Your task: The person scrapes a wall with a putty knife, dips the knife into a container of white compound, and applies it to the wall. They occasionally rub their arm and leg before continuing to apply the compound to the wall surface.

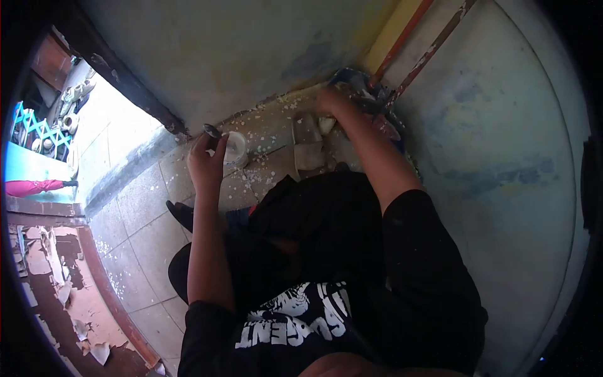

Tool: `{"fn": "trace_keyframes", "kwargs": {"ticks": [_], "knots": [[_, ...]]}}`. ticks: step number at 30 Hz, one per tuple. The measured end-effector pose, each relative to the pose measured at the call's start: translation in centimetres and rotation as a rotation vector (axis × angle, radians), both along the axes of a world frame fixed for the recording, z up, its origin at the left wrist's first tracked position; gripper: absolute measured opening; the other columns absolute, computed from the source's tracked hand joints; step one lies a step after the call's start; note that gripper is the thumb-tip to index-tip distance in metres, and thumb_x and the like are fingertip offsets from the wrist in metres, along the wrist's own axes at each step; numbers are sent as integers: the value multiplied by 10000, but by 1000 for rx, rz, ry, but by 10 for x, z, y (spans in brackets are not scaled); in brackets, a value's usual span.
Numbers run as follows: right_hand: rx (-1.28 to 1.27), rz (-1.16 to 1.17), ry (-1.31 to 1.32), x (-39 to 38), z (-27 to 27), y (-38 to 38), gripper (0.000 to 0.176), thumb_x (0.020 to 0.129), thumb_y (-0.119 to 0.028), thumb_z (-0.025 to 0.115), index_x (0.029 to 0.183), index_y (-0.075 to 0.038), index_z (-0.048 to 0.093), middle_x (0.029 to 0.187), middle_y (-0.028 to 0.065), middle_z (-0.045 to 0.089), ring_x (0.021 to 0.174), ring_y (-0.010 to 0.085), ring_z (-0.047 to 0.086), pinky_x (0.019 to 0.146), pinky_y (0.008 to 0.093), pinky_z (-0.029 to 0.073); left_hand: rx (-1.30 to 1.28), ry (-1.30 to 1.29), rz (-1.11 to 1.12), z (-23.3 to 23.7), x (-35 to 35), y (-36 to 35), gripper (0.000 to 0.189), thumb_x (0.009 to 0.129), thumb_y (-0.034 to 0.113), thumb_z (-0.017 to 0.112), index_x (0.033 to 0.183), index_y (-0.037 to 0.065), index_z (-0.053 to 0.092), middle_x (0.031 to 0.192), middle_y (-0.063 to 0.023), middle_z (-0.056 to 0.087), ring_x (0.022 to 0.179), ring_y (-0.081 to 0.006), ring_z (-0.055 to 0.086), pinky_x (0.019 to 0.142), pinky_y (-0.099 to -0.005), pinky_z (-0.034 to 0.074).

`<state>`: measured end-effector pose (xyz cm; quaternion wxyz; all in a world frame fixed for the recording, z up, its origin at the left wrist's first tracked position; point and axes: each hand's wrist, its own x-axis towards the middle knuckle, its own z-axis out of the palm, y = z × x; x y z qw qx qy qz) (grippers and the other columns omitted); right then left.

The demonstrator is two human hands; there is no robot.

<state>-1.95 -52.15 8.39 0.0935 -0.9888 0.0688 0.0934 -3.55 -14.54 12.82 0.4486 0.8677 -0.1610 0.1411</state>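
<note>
My left hand (206, 164) is closed around a small tool with a dark, shiny metal end (212, 131); its exact kind does not show. Just right of that hand, a round white tub (236, 149) stands on the floor. My right hand (333, 102) reaches forward to the foot of the wall, by a dark container (361, 78) in the corner. Its fingers are blurred and partly hidden, so a hold does not show. Nearer to me lie a greyish-beige open box-like piece (308, 144) and a pale lump (326, 125).
White flakes (254, 135) are scattered over the tiled floor (141, 213). Painted walls (251, 56) meet at the corner, where reddish poles (427, 53) lean. A doorway on the left opens onto shoes (75, 94). A peeling door panel (81, 295) stands at lower left.
</note>
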Motion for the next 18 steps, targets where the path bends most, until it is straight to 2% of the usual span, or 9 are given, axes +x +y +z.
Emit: {"fn": "trace_keyframes", "kwargs": {"ticks": [3, 6, 7, 8, 10, 12, 13, 15, 18], "knots": [[72, -230, 387, -6, -40, -28, 284, 864, -240, 641, 852, 27, 738, 755, 152, 728, 695, 288, 720, 685, 449, 567, -18, -23, -15, 3, -1, -1, 229, 850, 217, 751, 879, -4, 697, 760, -102, 678, 700, -224, 655, 678, -343, 485], [99, -302, 499, 15, -149, -71, 281, 865, -230, 632, 825, 26, 741, 747, 153, 726, 686, 275, 721, 679, 442, 578, -7, 3, 29, 2, 0, -1, 223, 854, 211, 748, 915, 0, 712, 770, -106, 688, 707, -215, 660, 677, -338, 487], [103, -316, 493, 10, -146, -69, 281, 865, -230, 632, 825, 26, 741, 747, 153, 726, 686, 275, 721, 679, 442, 578, -7, -3, 15, 1, 1, -1, 223, 854, 211, 748, 915, 0, 712, 770, -106, 688, 707, -215, 660, 677, -338, 487], [-153, -164, 329, 4, -147, -60, 282, 869, -238, 634, 853, 23, 740, 772, 150, 731, 710, 258, 725, 686, 427, 581, -17, 6, 18, -1, 1, 0, 220, 856, 212, 748, 935, 8, 721, 772, -105, 693, 707, -201, 660, 669, -329, 482], [-397, -28, 168, -10, -131, -56, 285, 874, -245, 637, 881, 21, 739, 796, 147, 736, 733, 242, 730, 692, 413, 583, -18, 16, 3, -4, -1, 4, 219, 858, 212, 748, 955, 16, 729, 775, -105, 697, 706, -187, 659, 661, -321, 477], [136, -158, 272, -31, -80, -60, 244, 863, -222, 669, 990, -23, 734, 839, 128, 732, 788, 221, 722, 705, 398, 567, -35, 41, 15, -5, -1, 5, 211, 867, 215, 743, 955, 23, 733, 784, -96, 705, 703, -157, 649, 658, -297, 469], [144, -197, 266, -58, -48, -55, 244, 863, -222, 669, 990, -23, 734, 839, 128, 732, 788, 221, 722, 705, 398, 567, -101, 56, -6, -11, 0, 7, 200, 881, 217, 733, 908, 20, 718, 773, -82, 701, 701, -140, 635, 639, -291, 456], [113, -173, -462, -146, 10, -30, 238, 859, -199, 704, 1072, -96, 727, 818, 104, 711, 758, 223, 703, 661, 376, 546, -91, -30, -64, -26, 5, 14, 221, 911, 226, 704, 900, 5, 696, 775, -100, 694, 695, -143, 615, 635, -322, 467], [373, -424, -504, -280, 42, -27, 219, 929, -200, 605, 1100, -127, 721, 892, 159, 709, 773, 291, 684, 680, 427, 532, -13, -4, -80, -32, 8, 20, 315, 952, 304, 665, 1050, 8, 704, 892, -97, 722, 753, -174, 646, 713, -332, 519]]}}
